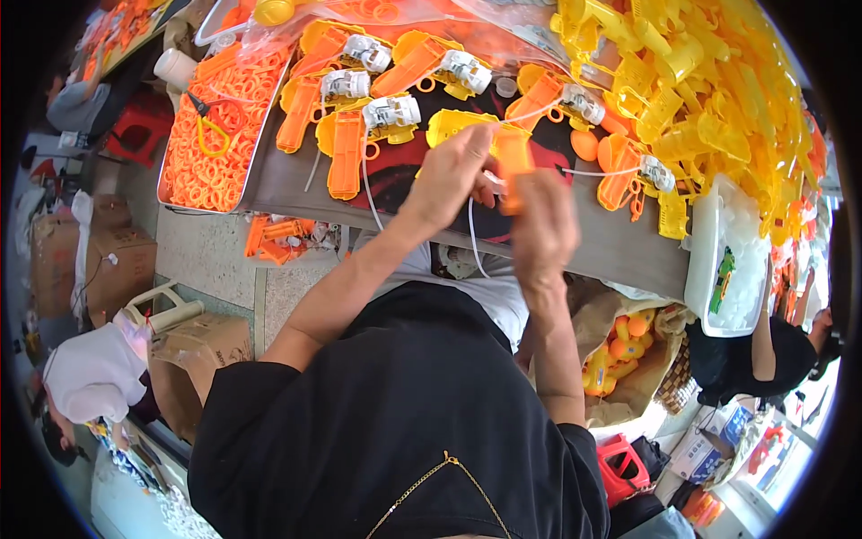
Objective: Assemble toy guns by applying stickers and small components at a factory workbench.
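My left hand [449, 180] is closed on a yellow-and-orange plastic toy assembly [462, 124] above the table's front part. My right hand [546, 225], smeared by motion, curls closed around the orange handle [514, 154] of this assembly. Between the hands a small whitish piece shows in part, mostly covered by fingers. A thin white tube [474, 235] hangs down below them. To the left lie several like assemblies [368, 126], each with a yellow shell, an orange handle and a white mechanism. Two more, with white tubes, lie at the right, one by its white mechanism [657, 173].
A tray [249, 193] of small orange rings, with yellow-handled cutters [211, 130] on top, stands left. Yellow shells [709, 99] are heaped at the right back. A white bin [703, 269] stands at the right edge. Beside my right arm is a sack [579, 337] of yellow-orange parts. Other people sit nearby.
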`<control>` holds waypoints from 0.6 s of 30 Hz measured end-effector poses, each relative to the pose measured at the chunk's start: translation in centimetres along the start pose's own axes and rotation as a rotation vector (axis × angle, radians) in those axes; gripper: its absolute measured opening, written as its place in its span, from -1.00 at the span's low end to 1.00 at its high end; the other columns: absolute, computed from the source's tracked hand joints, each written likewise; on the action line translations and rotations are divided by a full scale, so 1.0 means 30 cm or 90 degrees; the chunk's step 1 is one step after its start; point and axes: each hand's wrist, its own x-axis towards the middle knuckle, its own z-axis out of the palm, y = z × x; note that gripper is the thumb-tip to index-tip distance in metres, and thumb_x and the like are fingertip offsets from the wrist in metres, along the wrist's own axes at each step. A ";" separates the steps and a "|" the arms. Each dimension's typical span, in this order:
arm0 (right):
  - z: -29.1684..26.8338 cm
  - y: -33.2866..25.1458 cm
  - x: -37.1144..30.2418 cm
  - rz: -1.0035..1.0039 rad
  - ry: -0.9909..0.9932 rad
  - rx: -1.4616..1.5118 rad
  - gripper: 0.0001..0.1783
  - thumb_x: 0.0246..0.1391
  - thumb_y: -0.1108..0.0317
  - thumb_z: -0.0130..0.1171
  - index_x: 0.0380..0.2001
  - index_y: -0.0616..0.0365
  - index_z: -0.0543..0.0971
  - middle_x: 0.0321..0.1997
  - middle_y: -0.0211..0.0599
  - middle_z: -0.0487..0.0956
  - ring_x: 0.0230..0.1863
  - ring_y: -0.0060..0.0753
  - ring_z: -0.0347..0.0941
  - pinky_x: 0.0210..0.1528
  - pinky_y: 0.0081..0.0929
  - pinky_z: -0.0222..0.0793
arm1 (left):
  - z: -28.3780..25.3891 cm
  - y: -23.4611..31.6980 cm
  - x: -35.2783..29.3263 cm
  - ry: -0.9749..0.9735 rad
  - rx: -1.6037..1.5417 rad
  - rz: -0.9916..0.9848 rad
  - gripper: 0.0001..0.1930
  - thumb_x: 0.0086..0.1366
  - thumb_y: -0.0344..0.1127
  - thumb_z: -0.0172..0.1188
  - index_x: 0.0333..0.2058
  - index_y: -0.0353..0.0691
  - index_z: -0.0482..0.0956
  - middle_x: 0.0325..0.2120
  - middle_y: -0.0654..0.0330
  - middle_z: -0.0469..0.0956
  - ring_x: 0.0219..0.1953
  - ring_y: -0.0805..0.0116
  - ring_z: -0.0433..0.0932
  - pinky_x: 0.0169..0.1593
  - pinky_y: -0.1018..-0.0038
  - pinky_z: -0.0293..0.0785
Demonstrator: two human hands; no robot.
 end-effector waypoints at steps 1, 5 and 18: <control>0.008 -0.032 0.009 -0.072 -0.089 -0.006 -0.54 -0.09 0.64 0.18 -0.03 0.23 0.63 -0.02 -0.06 0.59 0.01 -0.03 0.57 0.06 -0.19 0.48 | -0.026 0.010 0.004 -0.016 -0.091 -0.072 -0.48 0.50 -0.02 0.16 0.21 -0.33 0.50 -0.27 0.20 0.63 -0.25 0.56 0.55 -0.16 0.52 0.49; 0.012 -0.034 -0.043 -0.109 -0.123 0.131 -0.51 -0.04 0.66 0.28 0.05 0.26 0.60 0.16 0.02 0.56 0.13 0.01 0.51 0.19 -0.10 0.36 | -0.105 -0.046 0.026 -0.187 -0.002 -0.110 -0.46 0.46 -0.09 0.22 0.24 -0.36 0.45 -0.25 0.12 0.70 -0.22 0.51 0.61 -0.06 0.53 0.53; -0.042 0.105 0.093 0.284 -0.238 0.123 -0.63 0.23 0.28 0.29 0.04 0.22 0.59 -0.09 -0.06 0.65 -0.08 -0.12 0.61 -0.01 -0.29 0.49 | -0.132 -0.037 -0.035 -0.051 0.165 -0.072 -0.60 0.55 -0.37 -0.07 0.29 -0.33 0.32 -0.36 -0.19 0.60 -0.28 -0.11 0.65 -0.18 0.17 0.55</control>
